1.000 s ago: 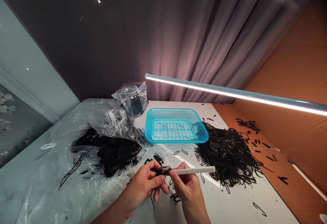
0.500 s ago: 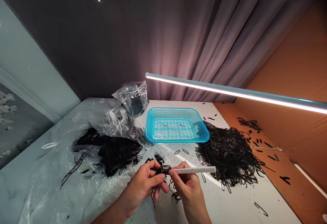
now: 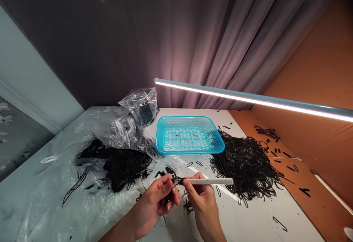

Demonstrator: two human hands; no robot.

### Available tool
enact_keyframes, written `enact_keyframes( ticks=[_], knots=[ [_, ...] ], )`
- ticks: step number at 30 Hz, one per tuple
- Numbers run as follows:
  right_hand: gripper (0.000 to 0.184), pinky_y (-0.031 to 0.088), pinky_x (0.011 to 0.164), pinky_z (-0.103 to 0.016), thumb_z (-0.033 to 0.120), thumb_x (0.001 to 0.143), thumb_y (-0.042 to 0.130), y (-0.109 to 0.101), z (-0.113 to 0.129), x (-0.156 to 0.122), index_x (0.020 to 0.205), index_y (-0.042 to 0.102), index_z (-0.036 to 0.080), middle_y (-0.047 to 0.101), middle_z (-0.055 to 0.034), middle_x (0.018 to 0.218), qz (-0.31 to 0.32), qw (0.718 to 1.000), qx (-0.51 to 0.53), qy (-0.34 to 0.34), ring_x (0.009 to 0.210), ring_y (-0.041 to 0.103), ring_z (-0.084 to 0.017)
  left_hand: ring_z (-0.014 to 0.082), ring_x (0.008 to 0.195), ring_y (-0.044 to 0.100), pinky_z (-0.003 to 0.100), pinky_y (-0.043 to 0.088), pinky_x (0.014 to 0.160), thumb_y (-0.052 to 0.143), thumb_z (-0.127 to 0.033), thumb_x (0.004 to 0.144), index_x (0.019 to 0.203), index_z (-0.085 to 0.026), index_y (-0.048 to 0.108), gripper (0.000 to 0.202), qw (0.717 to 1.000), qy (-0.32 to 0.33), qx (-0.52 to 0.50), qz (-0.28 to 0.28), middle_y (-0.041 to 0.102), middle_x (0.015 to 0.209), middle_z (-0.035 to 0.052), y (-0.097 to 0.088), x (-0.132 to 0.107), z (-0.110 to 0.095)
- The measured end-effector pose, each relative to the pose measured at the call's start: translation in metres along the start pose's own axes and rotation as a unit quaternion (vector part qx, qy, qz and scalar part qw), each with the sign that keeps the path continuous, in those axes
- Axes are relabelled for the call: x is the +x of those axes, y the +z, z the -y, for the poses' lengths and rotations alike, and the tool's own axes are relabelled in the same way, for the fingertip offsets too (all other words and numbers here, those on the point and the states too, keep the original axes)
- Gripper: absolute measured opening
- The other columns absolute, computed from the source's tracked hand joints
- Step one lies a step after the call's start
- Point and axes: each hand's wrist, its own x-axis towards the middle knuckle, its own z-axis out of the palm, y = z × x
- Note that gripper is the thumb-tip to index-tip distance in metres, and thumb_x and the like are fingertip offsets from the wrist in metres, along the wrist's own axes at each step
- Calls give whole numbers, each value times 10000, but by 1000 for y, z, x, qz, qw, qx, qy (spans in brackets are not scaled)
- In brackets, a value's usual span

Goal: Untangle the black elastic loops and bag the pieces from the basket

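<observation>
Presently pinches black loops with left hand, white stick with right hand, and might tangle loops by tugging askew.

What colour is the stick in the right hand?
The stick in the right hand is whitish, shown in the head view.

On the desk, a basket stands before the curtain. Left lies a pile on plastic sheeting, a bag behind it; right, a heap of loops. The left hand and right hand are in front.
</observation>
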Motion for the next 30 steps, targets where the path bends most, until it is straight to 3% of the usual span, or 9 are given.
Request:
enact_keyframes(
  ticks=[3, 7, 11, 14, 17, 19, 24, 30],
  knots=[
    [328, 290, 506, -252, 469, 778, 750, 0, 3, 0, 699, 626, 176, 513, 14, 654, -9, 999, 27, 15, 566, 389, -124, 70, 569, 451, 180, 258, 493, 760, -314, 817, 900, -134, 629, 237, 999, -25, -9, -26, 630, 726, 35, -3, 2, -2],
    [355, 239, 466, -249, 493, 754, 760, -1, 3, 3, 684, 618, 176, 462, 39, 582, -29, 998, 52, 27, 506, 320, -104, 74, 583, 471, 179, 303, 528, 748, -231, 824, 1050, -127, 625, 278, 999, -28, 23, 32, 640, 752, 51, -6, -1, -6],
    [329, 169, 446, -243, 463, 778, 757, -5, -1, 4, 722, 620, 169, 388, 68, 567, -9, 996, 81, 30, 482, 239, -76, 115, 652, 520, 209, 349, 584, 644, -160, 837, 1178, -169, 550, 353, 996, -46, 21, 67, 646, 749, 43, -5, -6, -10],
    [308, 129, 443, -238, 431, 816, 741, -8, -3, 2, 749, 601, 164, 326, 88, 560, 41, 993, 103, 45, 475, 193, -60, 120, 593, 497, 218, 272, 511, 542, -321, 919, 1061, -177, 568, 204, 999, -33, 32, 27, 597, 649, 17, -3, -4, -8],
    [301, 127, 432, -230, 418, 821, 744, -8, -3, -2, 764, 614, 153, 335, 85, 578, 75, 990, 106, 57, 469, 204, -47, 107, 490, 431, 231, 208, 480, 458, -520, 953, 904, -185, 571, 357, 996, -7, 75, -46, 404, 487, -57, -2, 2, -2],
    [302, 112, 421, -221, 421, 820, 746, -8, -3, -3, 779, 622, 149, 340, 86, 589, 81, 988, 114, 61, 460, 192, -36, 93, 471, 365, 227, 220, 495, 495, -526, 938, 865, -184, 572, 357, 992, 14, 103, -74, 331, 471, -81, -2, 5, 1],
    [312, 86, 410, -206, 444, 841, 720, -7, -1, -2, 885, 613, 154, 370, 91, 570, 105, 981, 134, 93, 444, 161, -30, 100, 508, 268, 231, 228, 524, 536, -486, 926, 870, -183, 578, 311, 974, 54, 196, -101, 332, 505, -81, -5, 6, 4],
    [350, 105, 421, -207, 444, 796, 762, -3, -2, 1, 780, 534, 179, 283, 115, 528, 58, 987, 131, 70, 455, 173, -44, 127, 553, 348, 261, 272, 561, 488, -475, 945, 753, -191, 557, 350, 915, 103, 377, -104, 366, 548, -60, -7, 2, 4]
  ],
)
